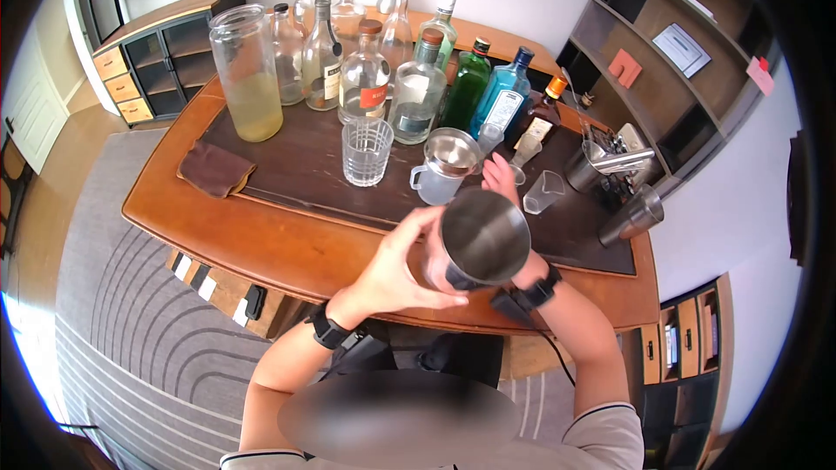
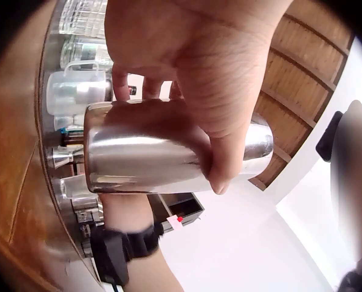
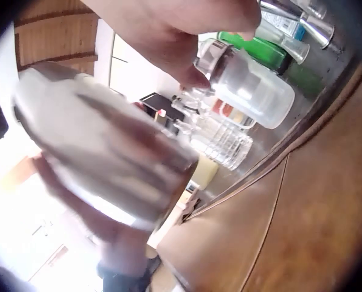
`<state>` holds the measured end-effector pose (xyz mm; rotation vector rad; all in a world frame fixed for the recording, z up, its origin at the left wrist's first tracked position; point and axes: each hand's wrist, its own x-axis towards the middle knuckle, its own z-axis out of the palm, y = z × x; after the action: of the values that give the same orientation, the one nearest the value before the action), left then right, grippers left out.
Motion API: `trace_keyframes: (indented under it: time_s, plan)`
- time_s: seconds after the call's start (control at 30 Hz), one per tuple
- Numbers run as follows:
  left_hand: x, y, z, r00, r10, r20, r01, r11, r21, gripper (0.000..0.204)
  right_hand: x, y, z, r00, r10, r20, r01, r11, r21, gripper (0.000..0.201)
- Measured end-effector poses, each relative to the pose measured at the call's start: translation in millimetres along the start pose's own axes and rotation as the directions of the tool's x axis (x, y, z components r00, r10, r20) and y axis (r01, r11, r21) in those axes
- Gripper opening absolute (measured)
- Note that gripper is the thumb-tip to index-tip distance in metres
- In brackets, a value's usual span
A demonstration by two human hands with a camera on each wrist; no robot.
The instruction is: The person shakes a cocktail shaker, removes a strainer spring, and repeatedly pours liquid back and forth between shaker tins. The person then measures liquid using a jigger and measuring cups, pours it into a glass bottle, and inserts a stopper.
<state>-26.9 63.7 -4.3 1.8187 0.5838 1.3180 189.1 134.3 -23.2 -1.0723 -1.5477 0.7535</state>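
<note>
My left hand [image 1: 396, 265] grips a shiny metal shaker tin [image 1: 485, 239] by its side, over the table's front edge. The tin's open mouth faces up toward the head camera. Its thumb lies along the wall of the tin in the left wrist view. Behind the tin, my right hand [image 1: 500, 178] reaches over the table with fingers loosely extended, and the tin partly hides it. Just left of those fingers stands a clear plastic jug [image 1: 435, 187] with a handle and a round metal piece [image 1: 453, 150] in its mouth. In the right wrist view, the thumb overlaps that piece.
A cut-glass tumbler [image 1: 366, 152] stands left of the jug. Several bottles [image 1: 414, 96] and a tall jar [image 1: 254, 109] of yellowish liquid line the back. A brown leather piece [image 1: 216, 170] lies at left. Small measuring cups [image 1: 544, 193] and a bar-tool holder [image 1: 585, 165] stand at right.
</note>
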Motion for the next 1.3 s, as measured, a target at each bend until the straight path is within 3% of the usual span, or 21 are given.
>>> trace_keyframes:
  time_s: [0.1, 0.17, 0.27, 0.3, 0.4, 0.43, 0.5, 0.53, 0.57, 0.7, 0.73, 0.8, 0.83, 0.9, 1.0, 1.07, 1.23, 1.3]
  plan:
    - [21.0, -2.1, -6.4, 0.996, 0.024, -0.085, -0.034, 0.993, -0.109, 0.104, -33.1, -37.8, -28.1, 0.994, 0.055, 0.092, -0.058, 0.998, 0.034, 0.103]
    - [38.4, -1.3, -6.2, 0.998, -0.005, -0.066, -0.003, 0.992, -0.123, 0.103, -50.0, -46.6, -37.0, 0.978, 0.006, 0.208, -0.097, 0.898, 0.43, 0.102]
    - [63.6, -8.9, 3.7, 1.0, 0.0, -0.029, -0.005, 0.99, -0.144, 0.1, -61.9, -36.4, -26.4, 0.984, -0.066, 0.166, -0.025, 0.87, 0.493, 0.104]
    - [69.4, -9.1, 9.5, 0.999, -0.039, -0.01, 0.036, 0.982, -0.188, 0.099, -60.7, -33.1, -23.4, 0.983, -0.127, 0.136, 0.059, 0.906, 0.42, 0.109]
    - [79.5, -13.7, 28.3, 0.995, -0.093, 0.028, 0.097, 0.958, -0.27, 0.097, -53.0, -32.4, -16.0, 0.992, -0.129, 0.008, 0.119, 0.935, 0.334, 0.108]
    - [82.8, -14.6, 32.2, 0.993, -0.104, 0.05, 0.113, 0.969, -0.218, 0.099, -51.8, -26.5, -19.1, 0.998, -0.04, -0.052, 0.058, 0.916, 0.396, 0.106]
    - [86.8, -20.4, 33.0, 0.991, -0.115, 0.066, 0.124, 0.979, -0.164, 0.102, -44.6, -30.3, -25.1, 0.997, -0.05, -0.066, 0.069, 0.937, 0.342, 0.104]
    - [87.1, -28.0, 32.7, 1.0, 0.003, -0.001, -0.003, 1.0, 0.0, 0.105, -41.7, -31.4, -29.0, 0.995, -0.058, -0.081, 0.079, 0.954, 0.288, 0.101]
    - [87.8, -31.9, 32.1, 0.991, 0.128, -0.048, -0.118, 0.978, 0.17, 0.108, -40.0, -30.9, -36.1, 0.997, 0.034, -0.063, -0.013, 0.951, 0.308, 0.099]
    - [87.9, -53.4, 4.6, 0.908, 0.302, -0.289, -0.131, 0.862, 0.489, 0.108, -27.8, -42.2, -56.0, 0.993, 0.05, -0.108, -0.031, 0.985, 0.173, 0.096]
    - [87.5, -60.3, 0.8, 0.917, 0.256, -0.304, -0.076, 0.864, 0.498, 0.108, -24.7, -49.2, -61.3, 0.988, 0.109, -0.109, -0.096, 0.989, 0.116, 0.095]
    - [87.2, -73.9, 0.5, 0.935, 0.104, -0.338, 0.005, 0.951, 0.308, 0.111, -15.9, -46.5, -71.1, 0.993, 0.058, -0.103, -0.049, 0.995, 0.086, 0.094]
    - [86.1, -80.4, 2.0, 0.934, 0.104, -0.343, 0.007, 0.952, 0.306, 0.111, -11.6, -46.2, -76.0, 0.992, 0.068, -0.103, -0.06, 0.995, 0.076, 0.094]
    - [84.9, -92.2, 6.7, 0.929, -0.011, -0.37, 0.065, 0.989, 0.133, 0.114, -4.1, -46.3, -85.2, 0.996, 0.057, -0.073, -0.056, 0.998, 0.021, 0.094]
    - [88.1, -105.8, 8.3, 0.945, -0.033, -0.326, 0.074, 0.991, 0.115, 0.116, 3.8, -46.7, -92.2, 0.998, 0.051, -0.039, -0.053, 0.998, -0.036, 0.096]
    - [87.6, -111.7, 7.2, 0.947, -0.054, -0.318, 0.085, 0.993, 0.084, 0.114, 8.6, -44.5, -97.8, 0.999, 0.021, 0.025, -0.015, 0.974, -0.227, 0.095]
    - [83.9, -115.4, 3.5, 0.948, -0.089, -0.305, 0.098, 0.995, 0.014, 0.11, 15.5, -51.8, -100.1, 0.997, 0.056, 0.046, -0.043, 0.968, -0.247, 0.092]
    - [82.0, -117.1, 4.5, 0.949, -0.09, -0.302, 0.092, 0.996, -0.007, 0.109, 19.0, -53.2, -104.2, 0.998, -0.002, 0.065, 0.024, 0.942, -0.334, 0.091]
